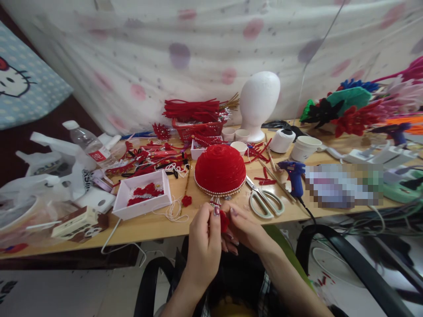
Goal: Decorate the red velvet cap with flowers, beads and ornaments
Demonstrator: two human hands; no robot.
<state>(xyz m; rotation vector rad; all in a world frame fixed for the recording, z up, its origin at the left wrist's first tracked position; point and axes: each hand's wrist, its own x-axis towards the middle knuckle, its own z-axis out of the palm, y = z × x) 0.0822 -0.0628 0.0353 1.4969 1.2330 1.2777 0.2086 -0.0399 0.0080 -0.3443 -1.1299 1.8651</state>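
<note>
In front of me at the table's edge, a small red fuzzy piece (224, 221), perhaps a chenille flower, sits between my two hands. My left hand (205, 235) pinches at its left side, thumb up, close to short bead strands. From the right, my right hand (246, 226) grips the same piece with thumb and fingers; its exact shape is partly hidden. Just beyond the hands stands a domed red cap (220, 169) with a pearl trim around its rim. Bead strands (216, 201) hang from the front of that rim toward my fingers.
Scissors (265, 200) and a blue glue gun (294, 176) lie right of the cap. A white box (117, 210) with red flowers stands left, near a small red flower (187, 200) and white string. Behind are a foam head (259, 103), a red basket (198, 131) and a thread spool (282, 141).
</note>
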